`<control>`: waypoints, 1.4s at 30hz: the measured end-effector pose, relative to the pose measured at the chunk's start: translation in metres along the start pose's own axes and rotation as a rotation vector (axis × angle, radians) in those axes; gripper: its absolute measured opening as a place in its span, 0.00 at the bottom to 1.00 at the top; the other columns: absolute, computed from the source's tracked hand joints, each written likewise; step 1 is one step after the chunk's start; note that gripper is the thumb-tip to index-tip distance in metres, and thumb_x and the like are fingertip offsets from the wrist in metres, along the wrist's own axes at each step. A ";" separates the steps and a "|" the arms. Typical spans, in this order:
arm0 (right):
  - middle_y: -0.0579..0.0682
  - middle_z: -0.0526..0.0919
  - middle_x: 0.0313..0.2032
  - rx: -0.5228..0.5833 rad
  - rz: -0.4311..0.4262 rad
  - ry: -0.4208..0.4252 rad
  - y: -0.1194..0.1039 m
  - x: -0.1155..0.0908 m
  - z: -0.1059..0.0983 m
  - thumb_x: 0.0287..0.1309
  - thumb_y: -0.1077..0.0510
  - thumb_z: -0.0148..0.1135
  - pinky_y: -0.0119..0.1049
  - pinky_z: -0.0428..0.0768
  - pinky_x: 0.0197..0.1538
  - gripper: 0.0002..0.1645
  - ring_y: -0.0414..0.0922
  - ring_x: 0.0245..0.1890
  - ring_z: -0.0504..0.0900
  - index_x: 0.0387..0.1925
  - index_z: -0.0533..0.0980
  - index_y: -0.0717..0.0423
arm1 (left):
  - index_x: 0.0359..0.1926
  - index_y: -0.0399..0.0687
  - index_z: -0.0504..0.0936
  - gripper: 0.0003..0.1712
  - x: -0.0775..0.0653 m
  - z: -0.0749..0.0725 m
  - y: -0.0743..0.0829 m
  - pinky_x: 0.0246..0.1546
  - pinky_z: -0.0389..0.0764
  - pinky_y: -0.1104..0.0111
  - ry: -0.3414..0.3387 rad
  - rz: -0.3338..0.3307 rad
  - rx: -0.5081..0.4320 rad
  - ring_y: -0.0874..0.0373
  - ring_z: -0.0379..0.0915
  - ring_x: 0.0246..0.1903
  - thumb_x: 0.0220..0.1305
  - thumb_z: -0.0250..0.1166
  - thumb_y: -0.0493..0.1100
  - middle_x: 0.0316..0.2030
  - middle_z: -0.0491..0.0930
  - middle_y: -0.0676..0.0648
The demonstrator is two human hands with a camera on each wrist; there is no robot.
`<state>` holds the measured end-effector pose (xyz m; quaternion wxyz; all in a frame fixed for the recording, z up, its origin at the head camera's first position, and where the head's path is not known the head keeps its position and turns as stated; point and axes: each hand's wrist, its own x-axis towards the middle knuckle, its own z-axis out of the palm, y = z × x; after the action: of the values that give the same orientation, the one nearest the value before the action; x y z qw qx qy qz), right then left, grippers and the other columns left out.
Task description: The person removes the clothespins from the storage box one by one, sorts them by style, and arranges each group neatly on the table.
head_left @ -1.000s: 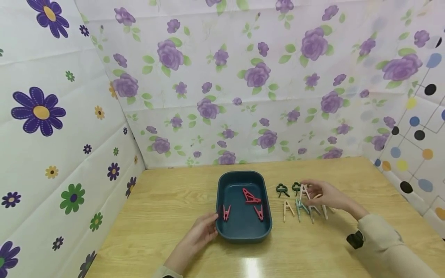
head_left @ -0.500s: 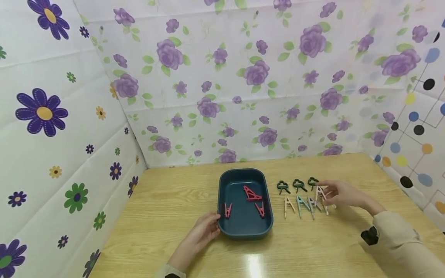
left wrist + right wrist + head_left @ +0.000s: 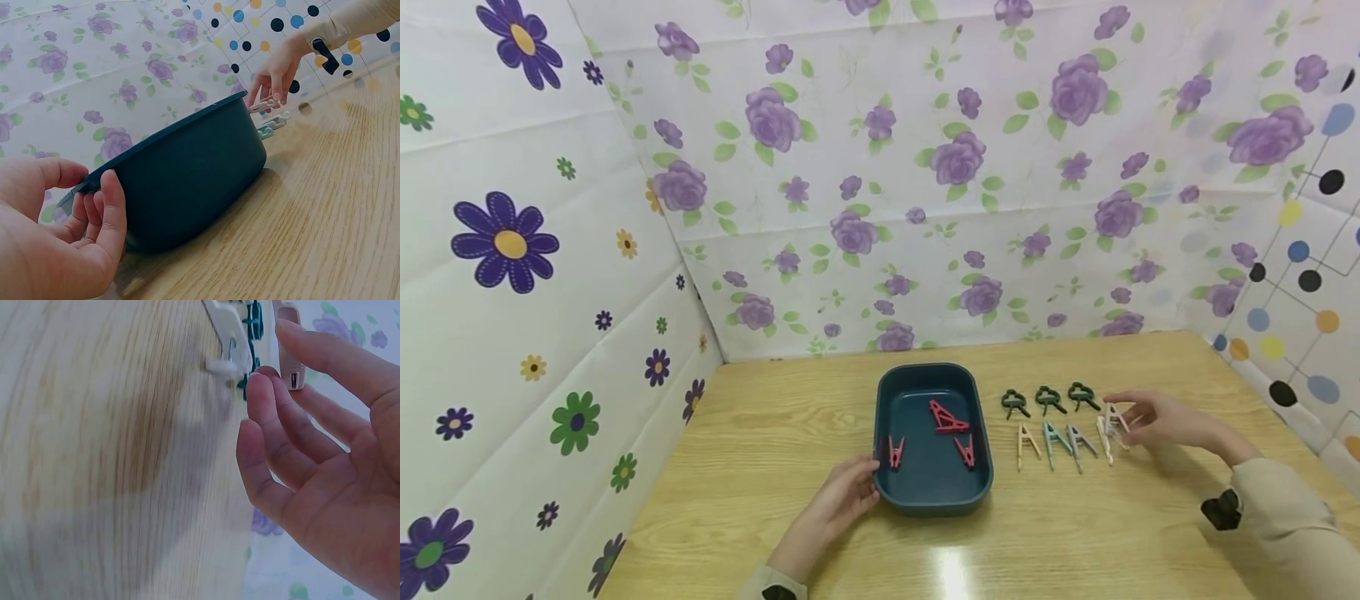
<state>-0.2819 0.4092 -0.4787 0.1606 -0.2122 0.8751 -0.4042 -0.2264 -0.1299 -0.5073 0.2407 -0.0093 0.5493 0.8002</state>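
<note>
My left hand (image 3: 844, 498) grips the near left rim of a dark teal plastic basin (image 3: 934, 509), thumb and fingers on either side of its edge in the left wrist view. Several red clothespins (image 3: 896, 452) lie inside it. To the right, my right hand (image 3: 1176, 423) pinches a pale pinkish-white clothespin (image 3: 291, 365) between thumb and fingers, raised close over the table. A white clothespin (image 3: 1104, 442) lies just below and left of the fingertips. Beside that, in a row, are a lavender clothespin (image 3: 1082, 447), a teal clothespin (image 3: 1056, 442) and a peach clothespin (image 3: 1027, 443).
Behind the clothespin row, three dark green cloud-shaped clips (image 3: 1049, 398) lie in a line right of the basin. The wooden table (image 3: 760, 433) meets a flower-print cloth (image 3: 820, 275) at the back and patterned sheets at both sides.
My right hand has moved rightward along the row, holding the pale clothespin, and the third green clip has come into full sight. My left hand stays on the basin's rim.
</note>
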 end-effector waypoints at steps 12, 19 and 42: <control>0.61 0.82 0.47 -0.091 -0.001 -0.014 0.019 -0.013 -0.009 0.60 0.56 0.65 0.29 0.79 0.41 0.40 0.37 0.43 0.81 0.66 0.59 0.71 | 0.44 0.46 0.72 0.04 -0.002 -0.002 0.000 0.34 0.77 0.78 -0.020 -0.001 -0.021 0.66 0.71 0.29 0.70 0.55 0.39 0.30 0.76 0.55; 0.58 0.84 0.43 -0.090 -0.027 -0.069 0.025 -0.018 -0.014 0.58 0.57 0.66 0.27 0.78 0.39 0.39 0.32 0.41 0.80 0.66 0.61 0.68 | 0.42 0.46 0.72 0.02 -0.002 -0.002 -0.001 0.33 0.77 0.78 -0.008 -0.004 -0.026 0.67 0.71 0.29 0.71 0.53 0.38 0.30 0.76 0.55; 0.46 0.76 0.26 -0.113 -0.080 0.013 0.038 -0.015 -0.009 0.56 0.60 0.67 0.30 0.66 0.23 0.38 0.30 0.23 0.67 0.67 0.65 0.56 | 0.48 0.40 0.69 0.10 0.000 -0.004 0.003 0.32 0.76 0.79 0.015 -0.030 -0.003 0.66 0.72 0.30 0.69 0.57 0.38 0.31 0.76 0.54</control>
<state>-0.2825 0.4447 -0.5013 0.1264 -0.2529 0.8883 -0.3618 -0.2283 -0.1343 -0.5062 0.2484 -0.0241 0.5499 0.7971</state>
